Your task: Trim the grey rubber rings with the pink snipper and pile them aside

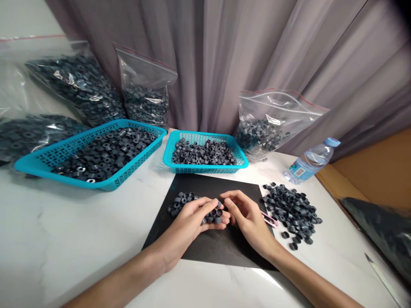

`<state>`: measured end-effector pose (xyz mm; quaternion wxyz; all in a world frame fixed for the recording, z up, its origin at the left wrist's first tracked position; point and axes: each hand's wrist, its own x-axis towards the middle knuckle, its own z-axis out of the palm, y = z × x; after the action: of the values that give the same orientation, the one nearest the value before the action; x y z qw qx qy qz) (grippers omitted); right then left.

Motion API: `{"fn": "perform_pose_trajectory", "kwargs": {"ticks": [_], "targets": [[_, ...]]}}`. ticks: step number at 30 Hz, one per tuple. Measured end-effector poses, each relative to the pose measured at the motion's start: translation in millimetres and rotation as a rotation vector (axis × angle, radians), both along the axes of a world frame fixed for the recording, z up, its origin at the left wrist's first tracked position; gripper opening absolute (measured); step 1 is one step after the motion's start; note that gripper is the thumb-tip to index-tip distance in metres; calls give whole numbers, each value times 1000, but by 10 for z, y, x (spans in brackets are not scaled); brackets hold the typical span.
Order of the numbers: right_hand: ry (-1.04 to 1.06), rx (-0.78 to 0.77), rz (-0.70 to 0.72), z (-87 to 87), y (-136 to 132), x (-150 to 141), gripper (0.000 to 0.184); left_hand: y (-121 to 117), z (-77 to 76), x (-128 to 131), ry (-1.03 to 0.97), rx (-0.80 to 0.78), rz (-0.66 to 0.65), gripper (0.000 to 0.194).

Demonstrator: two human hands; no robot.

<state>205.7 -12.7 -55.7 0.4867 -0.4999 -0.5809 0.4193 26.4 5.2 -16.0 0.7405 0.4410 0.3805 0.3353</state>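
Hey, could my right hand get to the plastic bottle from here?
Probably yes: the plastic bottle is ahead and to the right of your right hand. The loose pile of dark rings lies partly between, but looks low enough to pass over.

Left hand point(195, 214) cupped, right hand point(246, 215) curled just beside, forearms point(128, 274) angled inward

Glare streaks the tabletop point(90, 226); picture edges stretch.
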Motion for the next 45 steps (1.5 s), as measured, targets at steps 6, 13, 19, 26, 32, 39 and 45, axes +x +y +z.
{"fn": "perform_pose_trajectory", "kwargs": {"ticks": [6,13,19,26,32,39,45], "targets": [[-307,161,51,15,-42,-31,20,109,193,-53,-30,25,135,22],[-700,421,320,131,-131,-89,43,213,244,-115,-85,14,304,17],[-774,483,372,125,-124,-94,40,247,176,-102,-82,-2,334,13],[-805,509,336,87,-122,-102,36,264,85,-113,-86,8,301,10],[-815,547,347,68,-117,-110,35,260,79,-101,-98,-41,294,9],[-631,575,210,34,-138,-113,19,206,61,-86,-116,-13,198,6],[-382,459,7,51,-123,-101,4,176,96,-78,-47,43,119,17]]}}
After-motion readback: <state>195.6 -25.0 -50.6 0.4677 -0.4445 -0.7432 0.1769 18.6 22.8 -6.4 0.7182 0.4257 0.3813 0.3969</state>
